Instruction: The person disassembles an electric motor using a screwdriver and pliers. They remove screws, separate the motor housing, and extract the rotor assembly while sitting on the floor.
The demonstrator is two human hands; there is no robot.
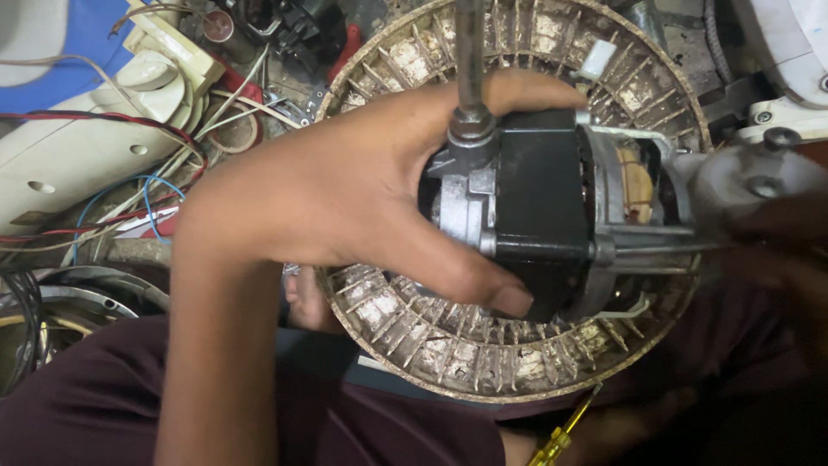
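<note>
Gripping the motor [539, 203], my left hand [345, 185] has its fingers wrapped around the housing. It could twist loose. My right hand [776, 250] is blurred; its fingers I cannot tell.

Your left hand [345, 190] covers the near end of the black-and-silver electric fan motor [535, 207], so you can't see what its palm side presses on, and the steel shaft [470, 52] runs out of the top edge. Your right hand [776, 250] is a dark blur at the right edge, cut off, and whether it grips the thin metal rod [664, 248] or the grey round cap [750, 177] can't be told. The yellow-handled screwdriver [561, 436] is cut by the bottom edge, and the motor hides the centre of the dirty round ribbed fan guard [448, 345].
</note>
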